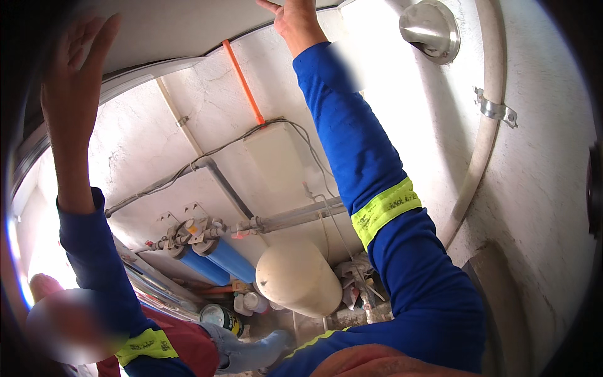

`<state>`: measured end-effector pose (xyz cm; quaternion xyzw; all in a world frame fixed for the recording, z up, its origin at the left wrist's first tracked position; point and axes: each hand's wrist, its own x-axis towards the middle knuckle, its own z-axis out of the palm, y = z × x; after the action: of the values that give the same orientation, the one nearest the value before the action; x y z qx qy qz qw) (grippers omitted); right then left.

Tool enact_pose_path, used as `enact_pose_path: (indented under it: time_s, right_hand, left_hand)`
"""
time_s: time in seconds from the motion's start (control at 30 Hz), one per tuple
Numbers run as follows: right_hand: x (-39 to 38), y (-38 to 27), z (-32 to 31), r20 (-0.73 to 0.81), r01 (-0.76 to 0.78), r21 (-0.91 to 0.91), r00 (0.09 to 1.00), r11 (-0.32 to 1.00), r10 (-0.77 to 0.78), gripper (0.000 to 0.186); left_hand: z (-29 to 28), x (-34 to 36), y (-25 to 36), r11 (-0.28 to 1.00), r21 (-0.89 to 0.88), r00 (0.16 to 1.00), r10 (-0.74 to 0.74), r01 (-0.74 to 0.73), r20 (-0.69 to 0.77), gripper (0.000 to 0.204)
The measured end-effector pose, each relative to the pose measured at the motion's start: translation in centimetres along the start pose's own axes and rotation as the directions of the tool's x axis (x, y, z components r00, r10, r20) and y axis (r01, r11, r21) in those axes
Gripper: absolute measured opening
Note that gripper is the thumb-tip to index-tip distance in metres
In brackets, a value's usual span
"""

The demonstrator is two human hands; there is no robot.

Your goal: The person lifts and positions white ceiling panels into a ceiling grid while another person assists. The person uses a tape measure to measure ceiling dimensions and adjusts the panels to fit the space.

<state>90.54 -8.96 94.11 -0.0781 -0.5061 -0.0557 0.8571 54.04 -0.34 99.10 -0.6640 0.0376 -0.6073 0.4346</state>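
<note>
Both my arms, in blue sleeves with yellow-green bands, reach up. My left hand [80, 72] is raised at the upper left beside a pale overhead panel [176, 34] with a dark edge, its fingers apart and slightly bent, holding nothing visible. My right hand [290, 22] is at the top centre by the same panel's edge. A finger of it is stretched out, and the rest is partly cut off by the frame; I cannot tell whether it touches the panel. An orange pipe [242, 78] runs along the white wall just below the panel, between my hands.
Blue filter housings [229, 261], a cream tank [298, 279], grey pipes [295, 218] and a paint can [220, 317] are below. A co-worker in a red top [157, 314] is at lower left. A metal dome fitting [428, 28] and clamped conduit [471, 188] are at right.
</note>
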Motion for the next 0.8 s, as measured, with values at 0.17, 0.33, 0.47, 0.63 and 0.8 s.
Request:
enact_pose_path:
  time_s: [0.17,0.33,0.47,0.63,0.8]
  right_hand:
    - [-1.7,-0.8,-0.5,0.136,0.077,-0.04,0.988,0.996,-0.071,0.083]
    - [-1.0,-1.0,-0.8,0.055,-0.027,-0.061,0.998,0.998,0.03,0.097]
    - [-0.6,-0.9,-0.5,0.104,0.035,-0.034,0.994,0.999,-0.032,0.093]
    - [-4.2,-3.2,-0.3,0.029,0.088,-0.246,0.996,0.965,-0.084,0.099]
    - [-5.8,-8.0,2.0,-0.122,0.25,-0.477,0.931,0.843,-0.345,0.111]
  left_hand:
    - [-0.1,-0.5,1.4,0.983,-0.158,0.994,-0.098,0.09,-0.048,0.03]
    - [0.1,-0.2,2.1,0.981,-0.141,0.987,-0.145,0.134,-0.074,0.033]
    - [0.5,0.5,2.4,0.988,0.119,0.994,0.104,-0.101,-0.024,0.038]
    - [1.8,0.8,4.4,0.99,-0.139,0.974,-0.064,0.034,-0.217,0.043]
    - [1.5,2.2,5.8,0.989,-0.133,0.978,-0.084,0.059,-0.192,0.041]
